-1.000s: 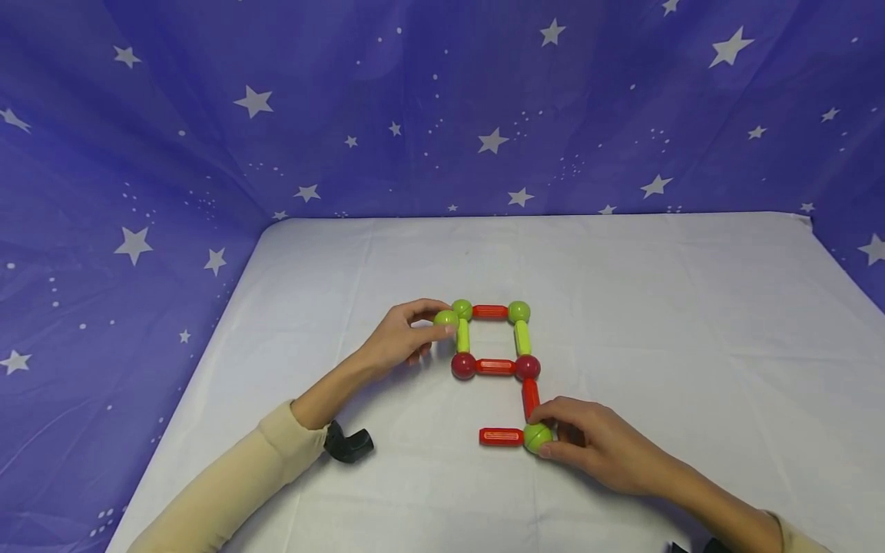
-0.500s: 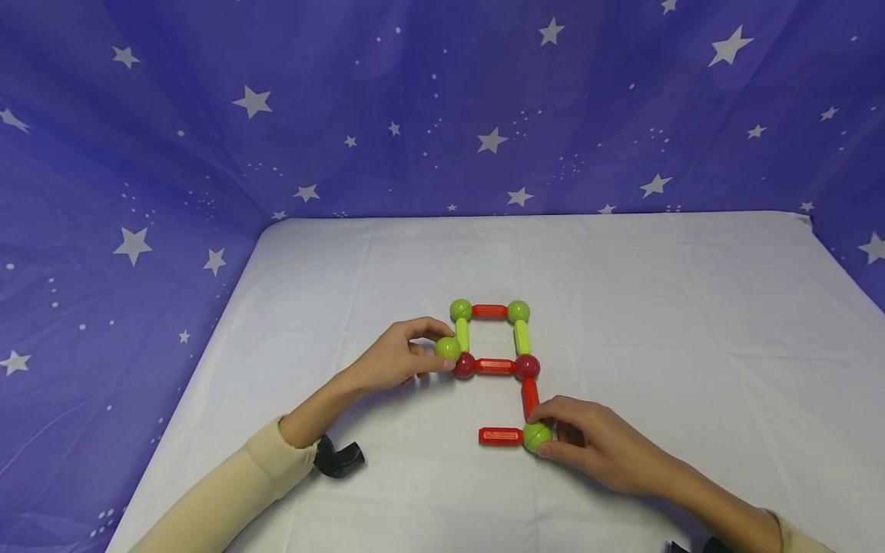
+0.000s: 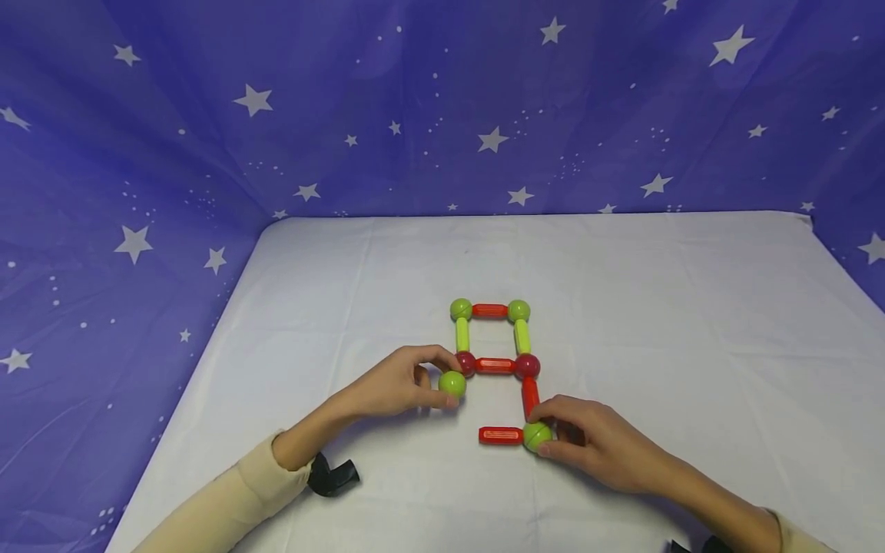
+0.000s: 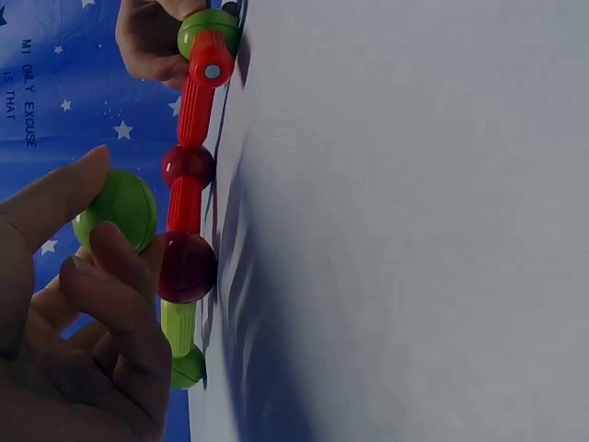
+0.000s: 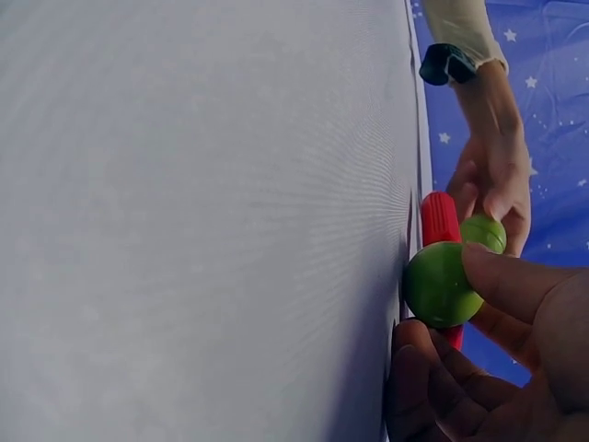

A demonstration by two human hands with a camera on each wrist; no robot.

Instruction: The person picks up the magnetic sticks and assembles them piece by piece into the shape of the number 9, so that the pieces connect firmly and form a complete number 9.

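Note:
My left hand [image 3: 397,382] pinches a loose green ball [image 3: 452,384] between thumb and fingers. In the left wrist view that green ball [image 4: 124,212] is held above the cloth, apart from the red rods. Just beyond it is the left dark red ball [image 3: 466,363] of a flat square made of magnetic rods and balls. From the right dark red ball [image 3: 528,366] a red rod [image 3: 530,398] runs down to another green ball [image 3: 538,436], which my right hand [image 3: 598,445] grips. A second red rod [image 3: 501,435] points left from that ball, its left end free.
The square's far side has two green balls [image 3: 461,309] joined by a red rod [image 3: 489,310], with yellow-green rods [image 3: 462,335] at its sides. White cloth [image 3: 657,307] covers the table. A purple star-printed curtain [image 3: 429,100] rises behind it.
My left hand has brought the loose green ball toward me, from beside the square's far left corner to just below its near left one. My right hand stays put on its ball.

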